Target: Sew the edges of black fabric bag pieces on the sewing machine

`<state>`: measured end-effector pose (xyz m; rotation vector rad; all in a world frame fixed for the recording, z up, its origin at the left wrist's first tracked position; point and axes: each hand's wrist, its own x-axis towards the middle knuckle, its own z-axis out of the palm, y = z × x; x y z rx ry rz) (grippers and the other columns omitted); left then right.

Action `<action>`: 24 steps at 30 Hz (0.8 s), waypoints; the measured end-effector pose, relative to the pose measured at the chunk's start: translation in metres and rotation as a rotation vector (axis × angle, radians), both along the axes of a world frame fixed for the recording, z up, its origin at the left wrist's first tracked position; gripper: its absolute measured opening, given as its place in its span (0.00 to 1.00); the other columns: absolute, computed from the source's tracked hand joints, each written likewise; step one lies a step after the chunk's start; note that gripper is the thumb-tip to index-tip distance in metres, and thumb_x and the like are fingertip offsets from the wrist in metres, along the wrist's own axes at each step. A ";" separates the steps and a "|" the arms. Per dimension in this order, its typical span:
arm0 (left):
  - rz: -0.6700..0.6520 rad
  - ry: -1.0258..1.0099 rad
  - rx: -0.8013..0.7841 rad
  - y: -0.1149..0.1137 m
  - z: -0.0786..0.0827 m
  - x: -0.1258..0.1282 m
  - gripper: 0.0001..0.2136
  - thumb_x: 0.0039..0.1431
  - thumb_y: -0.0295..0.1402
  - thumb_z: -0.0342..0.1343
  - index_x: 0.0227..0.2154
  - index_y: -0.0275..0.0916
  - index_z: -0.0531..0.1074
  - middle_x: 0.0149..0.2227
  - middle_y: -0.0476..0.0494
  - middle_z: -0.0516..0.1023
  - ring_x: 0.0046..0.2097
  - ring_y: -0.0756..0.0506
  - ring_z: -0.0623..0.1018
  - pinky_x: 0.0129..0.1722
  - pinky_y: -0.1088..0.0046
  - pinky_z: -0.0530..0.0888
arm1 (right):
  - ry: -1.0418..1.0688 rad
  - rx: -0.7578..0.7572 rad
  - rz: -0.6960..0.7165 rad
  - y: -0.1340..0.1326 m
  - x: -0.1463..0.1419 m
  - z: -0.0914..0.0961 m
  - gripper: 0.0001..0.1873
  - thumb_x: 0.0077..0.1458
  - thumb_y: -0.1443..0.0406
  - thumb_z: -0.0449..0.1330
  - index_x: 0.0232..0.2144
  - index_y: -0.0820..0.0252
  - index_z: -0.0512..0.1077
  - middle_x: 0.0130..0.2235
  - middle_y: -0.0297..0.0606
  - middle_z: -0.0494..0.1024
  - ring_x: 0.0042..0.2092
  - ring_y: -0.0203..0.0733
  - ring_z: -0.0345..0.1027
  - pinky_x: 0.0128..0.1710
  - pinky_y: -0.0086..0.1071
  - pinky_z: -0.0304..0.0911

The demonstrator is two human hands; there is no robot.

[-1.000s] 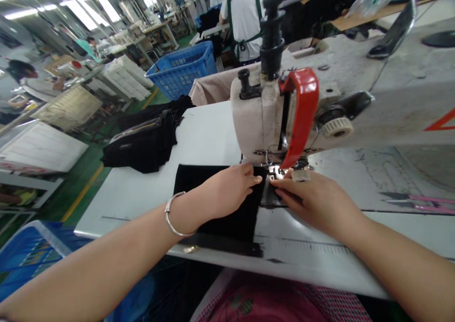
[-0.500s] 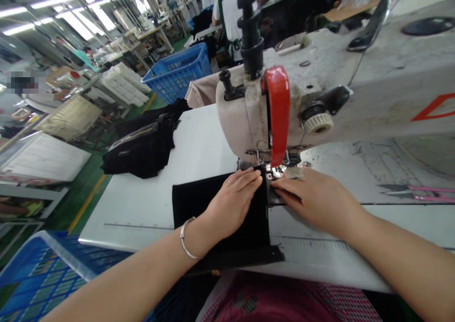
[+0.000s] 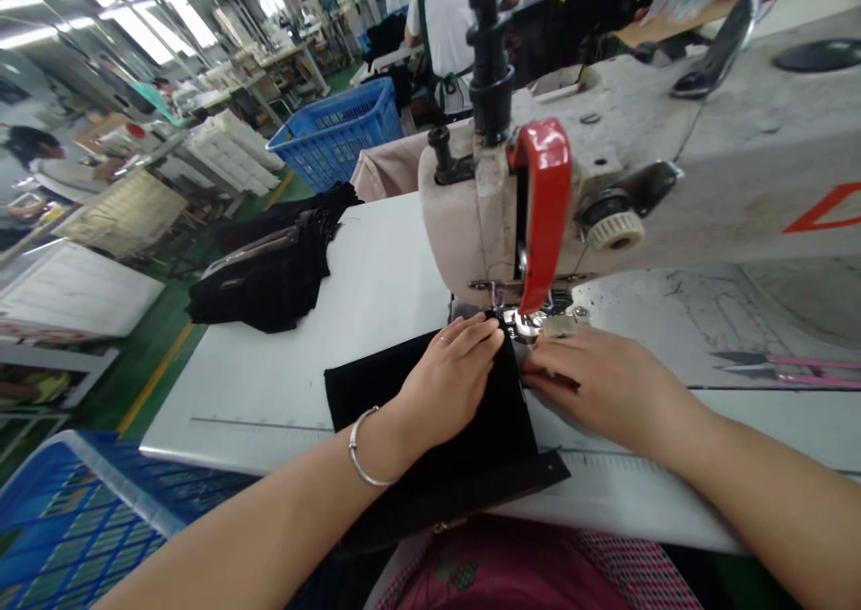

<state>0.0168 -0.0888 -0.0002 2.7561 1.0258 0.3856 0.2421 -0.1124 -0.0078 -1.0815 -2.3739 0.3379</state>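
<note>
A black fabric piece (image 3: 377,368) lies on the pale sewing table under the head of a sewing machine (image 3: 464,215). Flat on top of it rests my left hand (image 3: 450,377), fingers stretched toward the presser foot (image 3: 528,323). My right hand (image 3: 585,368) is beside the foot on the right, its fingers bent and close together at the fabric's edge. Whether they pinch the cloth is hard to see. The near end of the fabric, with a dark strip (image 3: 525,484), hangs toward my lap.
Pink-handled thread snips (image 3: 794,368) lie on the machine bed at right. A pile of black garments (image 3: 269,269) sits on the table's far left. One blue basket (image 3: 87,502) stands at lower left, another blue basket (image 3: 343,130) behind. A co-worker (image 3: 447,27) stands beyond the machine.
The black fabric has turned slightly, its near end swinging to the right and toward me. My left hand has shifted a little with it; the right hand stays beside the foot.
</note>
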 end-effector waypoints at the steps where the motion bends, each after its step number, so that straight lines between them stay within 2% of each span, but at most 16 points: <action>1: -0.011 0.005 -0.019 0.001 0.003 -0.002 0.18 0.67 0.26 0.46 0.58 0.33 0.63 0.61 0.38 0.67 0.66 0.43 0.61 0.66 0.57 0.61 | 0.017 -0.072 0.046 0.000 0.002 0.003 0.07 0.60 0.67 0.57 0.37 0.54 0.75 0.38 0.34 0.76 0.41 0.41 0.69 0.40 0.35 0.62; 3: -0.020 0.048 -0.083 -0.004 0.013 -0.007 0.18 0.68 0.28 0.45 0.60 0.35 0.62 0.63 0.40 0.64 0.67 0.43 0.59 0.67 0.56 0.60 | 0.016 -0.212 0.163 -0.003 0.006 0.009 0.09 0.59 0.68 0.59 0.37 0.49 0.77 0.36 0.31 0.75 0.39 0.38 0.68 0.38 0.33 0.60; 6: -0.019 0.136 -0.205 -0.033 0.034 -0.009 0.20 0.69 0.34 0.46 0.61 0.36 0.61 0.65 0.40 0.60 0.68 0.43 0.57 0.67 0.55 0.60 | -0.043 -0.312 0.316 -0.008 0.009 0.016 0.13 0.56 0.71 0.61 0.35 0.44 0.78 0.30 0.28 0.73 0.34 0.35 0.67 0.33 0.32 0.56; 9: -0.034 0.139 -0.259 -0.072 0.046 -0.006 0.22 0.68 0.37 0.46 0.62 0.33 0.59 0.65 0.38 0.61 0.67 0.43 0.59 0.66 0.58 0.63 | -0.070 -0.330 0.378 -0.014 0.008 0.019 0.10 0.55 0.70 0.62 0.26 0.49 0.77 0.27 0.26 0.73 0.33 0.35 0.66 0.36 0.35 0.55; 12: 0.013 0.094 -0.257 -0.097 0.040 -0.001 0.22 0.68 0.35 0.47 0.62 0.32 0.58 0.65 0.37 0.62 0.67 0.42 0.59 0.66 0.58 0.63 | -0.100 -0.329 0.389 -0.017 0.007 0.021 0.14 0.55 0.70 0.62 0.19 0.55 0.72 0.26 0.26 0.74 0.32 0.35 0.66 0.37 0.37 0.54; 15: 0.046 0.042 -0.211 -0.105 0.024 0.001 0.22 0.67 0.34 0.49 0.61 0.32 0.60 0.64 0.37 0.63 0.67 0.41 0.59 0.66 0.55 0.63 | -0.081 -0.329 0.401 -0.018 0.009 0.023 0.15 0.54 0.70 0.62 0.17 0.55 0.71 0.24 0.26 0.73 0.31 0.35 0.66 0.37 0.37 0.56; 18: 0.010 0.024 -0.142 -0.105 0.014 0.001 0.23 0.66 0.36 0.51 0.60 0.30 0.61 0.61 0.35 0.66 0.66 0.39 0.61 0.65 0.53 0.64 | -0.009 -0.334 0.348 -0.018 0.010 0.024 0.11 0.54 0.72 0.59 0.23 0.53 0.75 0.29 0.29 0.75 0.35 0.37 0.68 0.39 0.36 0.61; 20: -0.004 0.009 -0.109 -0.103 0.012 0.000 0.23 0.65 0.36 0.53 0.58 0.29 0.63 0.60 0.35 0.68 0.65 0.39 0.63 0.65 0.54 0.64 | 0.040 -0.260 0.255 -0.016 0.009 0.021 0.11 0.56 0.72 0.57 0.34 0.54 0.77 0.40 0.34 0.77 0.43 0.41 0.69 0.44 0.38 0.64; 22: -0.014 -0.014 -0.086 -0.100 0.014 0.001 0.21 0.65 0.37 0.54 0.57 0.29 0.65 0.58 0.35 0.71 0.63 0.39 0.65 0.65 0.55 0.65 | 0.048 -0.156 0.192 -0.014 0.007 0.016 0.14 0.58 0.71 0.55 0.43 0.56 0.76 0.48 0.39 0.75 0.49 0.46 0.68 0.50 0.44 0.64; 24: -0.017 -0.032 -0.067 -0.096 0.015 0.001 0.21 0.64 0.37 0.54 0.55 0.29 0.67 0.56 0.36 0.73 0.61 0.39 0.68 0.64 0.56 0.66 | 0.026 -0.098 0.189 -0.012 0.006 0.010 0.16 0.59 0.71 0.53 0.47 0.57 0.75 0.51 0.40 0.75 0.51 0.48 0.68 0.52 0.47 0.63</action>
